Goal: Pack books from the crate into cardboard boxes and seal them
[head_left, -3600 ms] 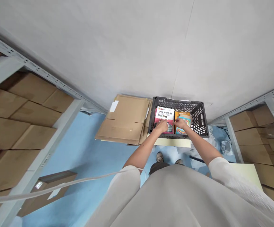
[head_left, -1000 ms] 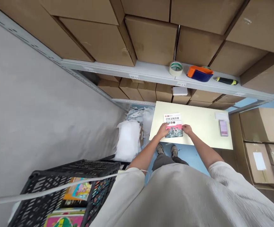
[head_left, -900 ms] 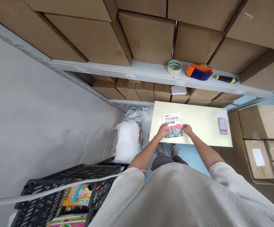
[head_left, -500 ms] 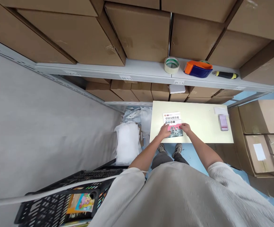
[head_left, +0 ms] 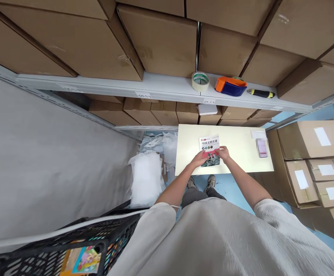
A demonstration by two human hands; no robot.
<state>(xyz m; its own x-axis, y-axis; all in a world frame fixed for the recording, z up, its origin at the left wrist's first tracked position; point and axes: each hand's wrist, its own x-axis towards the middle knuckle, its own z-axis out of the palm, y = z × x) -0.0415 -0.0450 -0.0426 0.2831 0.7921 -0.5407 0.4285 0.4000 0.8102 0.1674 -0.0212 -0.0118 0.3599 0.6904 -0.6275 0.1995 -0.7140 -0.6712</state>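
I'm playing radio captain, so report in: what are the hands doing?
Left hand and right hand on book. Book above pale table. Nothing seen blocking it.

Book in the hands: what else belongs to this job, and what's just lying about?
Likely in the job:
- left hand and right hand, holding the book
- pale table
- black crate

Seemingly lying about:
- tape roll
- orange-and-blue object
- black-and-yellow tool

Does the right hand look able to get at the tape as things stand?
Probably yes: the tape is near the front of the shelf, nothing blocking it, but the right hand must first leave the book.
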